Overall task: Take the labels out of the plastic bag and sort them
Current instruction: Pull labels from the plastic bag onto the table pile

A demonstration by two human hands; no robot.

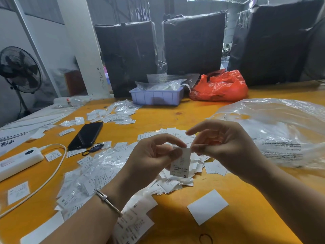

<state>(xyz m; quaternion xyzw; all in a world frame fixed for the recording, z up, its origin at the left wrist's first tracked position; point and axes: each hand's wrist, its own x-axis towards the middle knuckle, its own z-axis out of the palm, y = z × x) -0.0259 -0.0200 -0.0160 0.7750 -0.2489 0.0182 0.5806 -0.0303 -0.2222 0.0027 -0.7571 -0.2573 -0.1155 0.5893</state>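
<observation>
Pinching one S-size label (181, 164) between left hand (154, 155) and right hand (223, 147), a worker sorts; next, dropping it onto its matching pile.

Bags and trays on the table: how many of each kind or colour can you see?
Red plastic bag: 1
Big clear plastic bag: 1
Lilac tray: 1
Total: 3
The small clear bags in the tray are too jumbled to count.
</observation>
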